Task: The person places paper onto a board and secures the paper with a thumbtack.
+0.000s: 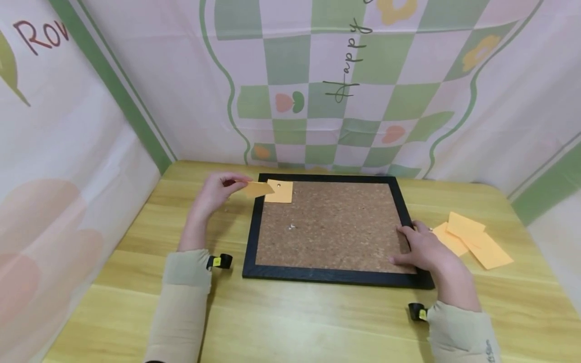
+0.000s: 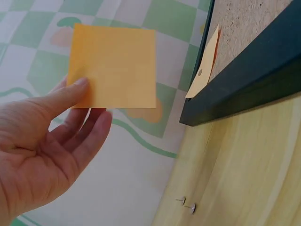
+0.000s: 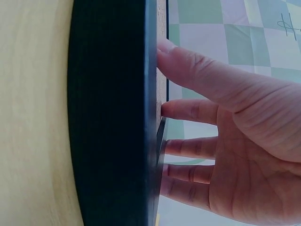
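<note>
My left hand (image 1: 215, 194) pinches a square orange sticky note (image 2: 115, 66) between thumb and fingers, lifted at the top-left corner of a corkboard (image 1: 336, 227) with a black frame. Another orange note (image 1: 283, 194) lies on the cork in that corner, a thumbtack (image 1: 279, 185) through it. From the head view the held note partly overlaps it. My right hand (image 1: 431, 249) rests on the right side of the board. Its fingertips (image 3: 171, 108) touch the frame and cork, with the fingers nearly straight and nothing in the palm.
Several loose orange notes (image 1: 492, 252) overlap on the wooden table (image 1: 317, 322), right of the board. Small shiny bits (image 1: 292, 227) lie on the cork. Two thumbtacks (image 2: 192, 208) lie on the table left of the board. A patterned cloth (image 1: 336, 60) hangs behind.
</note>
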The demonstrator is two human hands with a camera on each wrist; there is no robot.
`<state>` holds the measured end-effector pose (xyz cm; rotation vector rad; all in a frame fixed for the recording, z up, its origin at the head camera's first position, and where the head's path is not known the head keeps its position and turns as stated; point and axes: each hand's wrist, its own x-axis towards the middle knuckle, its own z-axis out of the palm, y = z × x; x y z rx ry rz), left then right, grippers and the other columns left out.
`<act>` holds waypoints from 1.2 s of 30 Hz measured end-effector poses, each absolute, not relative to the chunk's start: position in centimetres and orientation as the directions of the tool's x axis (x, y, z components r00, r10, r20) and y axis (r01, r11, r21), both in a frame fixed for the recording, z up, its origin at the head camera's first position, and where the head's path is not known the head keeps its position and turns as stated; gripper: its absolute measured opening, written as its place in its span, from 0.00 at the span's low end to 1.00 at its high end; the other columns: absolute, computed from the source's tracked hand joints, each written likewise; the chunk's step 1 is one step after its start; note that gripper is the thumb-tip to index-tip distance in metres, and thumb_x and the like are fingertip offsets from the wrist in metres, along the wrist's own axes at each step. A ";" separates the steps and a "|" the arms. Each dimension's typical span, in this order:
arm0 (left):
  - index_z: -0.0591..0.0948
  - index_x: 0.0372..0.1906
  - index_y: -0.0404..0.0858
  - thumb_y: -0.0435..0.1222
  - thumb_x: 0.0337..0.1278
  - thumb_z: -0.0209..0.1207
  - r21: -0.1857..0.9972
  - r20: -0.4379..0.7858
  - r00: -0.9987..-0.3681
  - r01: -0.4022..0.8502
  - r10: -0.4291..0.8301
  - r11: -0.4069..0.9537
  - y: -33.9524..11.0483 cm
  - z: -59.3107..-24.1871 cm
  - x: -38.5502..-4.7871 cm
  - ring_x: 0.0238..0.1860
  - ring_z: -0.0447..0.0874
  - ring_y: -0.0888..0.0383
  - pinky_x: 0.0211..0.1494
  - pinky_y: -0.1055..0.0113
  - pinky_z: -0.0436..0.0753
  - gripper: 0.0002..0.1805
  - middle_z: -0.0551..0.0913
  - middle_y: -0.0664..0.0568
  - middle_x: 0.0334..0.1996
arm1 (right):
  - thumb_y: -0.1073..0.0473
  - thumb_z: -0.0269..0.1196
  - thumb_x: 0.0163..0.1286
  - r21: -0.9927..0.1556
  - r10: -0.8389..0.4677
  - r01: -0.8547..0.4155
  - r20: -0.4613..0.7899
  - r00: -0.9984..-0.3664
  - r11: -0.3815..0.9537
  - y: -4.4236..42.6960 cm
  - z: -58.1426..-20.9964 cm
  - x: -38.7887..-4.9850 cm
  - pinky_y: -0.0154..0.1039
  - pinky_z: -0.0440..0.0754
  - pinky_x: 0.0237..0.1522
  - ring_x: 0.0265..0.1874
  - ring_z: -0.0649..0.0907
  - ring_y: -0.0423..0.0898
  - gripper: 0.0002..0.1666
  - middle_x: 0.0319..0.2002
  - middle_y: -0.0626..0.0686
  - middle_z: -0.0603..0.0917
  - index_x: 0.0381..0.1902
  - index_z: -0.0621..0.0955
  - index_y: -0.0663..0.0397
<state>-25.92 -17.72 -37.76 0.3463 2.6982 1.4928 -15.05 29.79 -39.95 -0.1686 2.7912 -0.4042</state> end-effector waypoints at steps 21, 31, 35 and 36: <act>0.86 0.53 0.42 0.38 0.67 0.61 0.766 0.043 -0.912 0.293 0.408 0.572 -14.4 -39.6 -26.2 0.44 0.87 0.53 0.50 0.54 0.86 0.13 0.89 0.47 0.46 | 0.42 0.75 0.56 -0.291 -0.154 -0.064 -0.301 -0.941 0.955 29.8 -40.1 -15.2 0.75 0.67 0.60 0.62 0.62 0.83 0.56 0.67 0.86 0.54 0.69 0.65 0.74; 0.85 0.47 0.38 0.34 0.68 0.60 0.776 -0.027 -0.899 0.256 0.437 0.576 -13.2 -40.3 -26.4 0.42 0.87 0.54 0.46 0.64 0.88 0.08 0.88 0.45 0.43 | 0.39 0.74 0.55 -0.285 -0.148 -0.055 -0.318 -0.936 0.957 29.8 -40.1 -15.2 0.75 0.67 0.61 0.62 0.62 0.82 0.58 0.67 0.84 0.54 0.69 0.64 0.73; 0.84 0.48 0.38 0.34 0.69 0.59 0.777 -0.050 -0.903 0.233 0.426 0.585 -13.1 -40.5 -26.5 0.43 0.87 0.54 0.46 0.65 0.88 0.08 0.87 0.45 0.44 | 0.40 0.74 0.55 -0.283 -0.149 -0.059 -0.311 -0.939 0.957 29.9 -40.1 -15.2 0.75 0.67 0.60 0.62 0.62 0.82 0.58 0.67 0.84 0.54 0.69 0.65 0.73; 0.84 0.48 0.38 0.34 0.69 0.59 0.771 -0.053 -0.904 0.233 0.424 0.593 -13.1 -40.5 -26.5 0.43 0.87 0.53 0.46 0.65 0.88 0.08 0.87 0.45 0.44 | 0.40 0.74 0.55 -0.283 -0.148 -0.058 -0.309 -0.939 0.957 29.9 -40.1 -15.2 0.74 0.67 0.61 0.62 0.62 0.82 0.58 0.67 0.84 0.54 0.69 0.65 0.73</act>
